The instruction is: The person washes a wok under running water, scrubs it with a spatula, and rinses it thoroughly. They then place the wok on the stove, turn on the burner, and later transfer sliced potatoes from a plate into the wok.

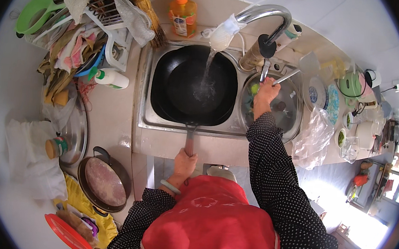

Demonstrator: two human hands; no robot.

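Observation:
A black wok (181,88) rests in the left sink basin, and my left hand (184,163) is closed around its wooden handle (189,143). Water runs into the wok from a curved metal faucet (264,11) with a white cloth-like cover on its spout. My right hand (267,93) reaches over the round right basin (300,115) to the faucet's lever (264,70), fingers bent at its end. A pale utensil handle (287,77) passes close by those fingers; whether they also hold it, I cannot tell. Water and a few items lie in that basin.
An orange soap bottle (182,16) stands behind the wok. Left are a white spray bottle (113,78), a utensil rack (112,44) and a two-handled pan (105,183). A clear plastic bag (312,140), plates (316,93) and small bowls (341,137) sit at the right.

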